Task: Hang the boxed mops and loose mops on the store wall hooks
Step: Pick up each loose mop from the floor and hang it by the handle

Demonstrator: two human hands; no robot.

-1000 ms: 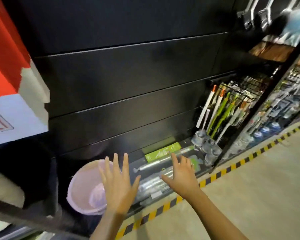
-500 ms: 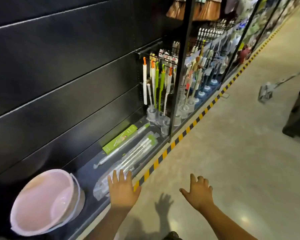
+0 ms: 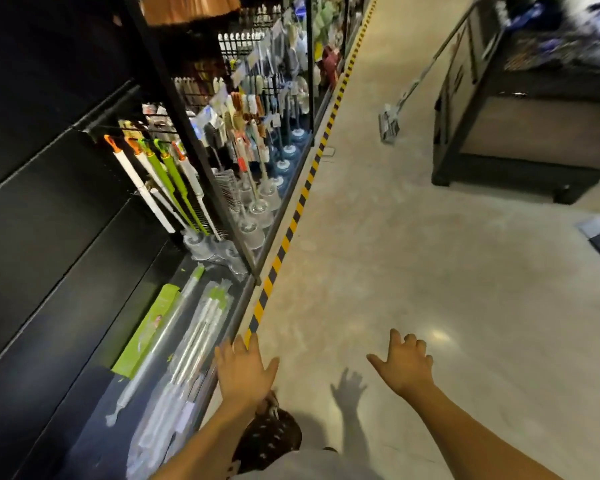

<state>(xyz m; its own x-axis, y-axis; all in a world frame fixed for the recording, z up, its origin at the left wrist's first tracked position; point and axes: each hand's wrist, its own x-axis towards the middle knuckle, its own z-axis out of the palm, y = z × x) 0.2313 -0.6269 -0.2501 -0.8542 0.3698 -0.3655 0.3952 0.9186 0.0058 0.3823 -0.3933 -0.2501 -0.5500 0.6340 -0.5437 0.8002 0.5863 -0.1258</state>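
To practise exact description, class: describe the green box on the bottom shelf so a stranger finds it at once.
Find the black wall panels on the left, then the base shelf at their foot. Of the long packages lying there, the green box is nearest the wall. It alone is an opaque green carton; its neighbours are wrapped in clear plastic.

We hold our left hand (image 3: 245,370) and right hand (image 3: 407,367) empty above the floor (image 3: 413,271); wrapped mops (image 3: 191,344) (perhaps three) lie on the shelf (image 3: 94,434).
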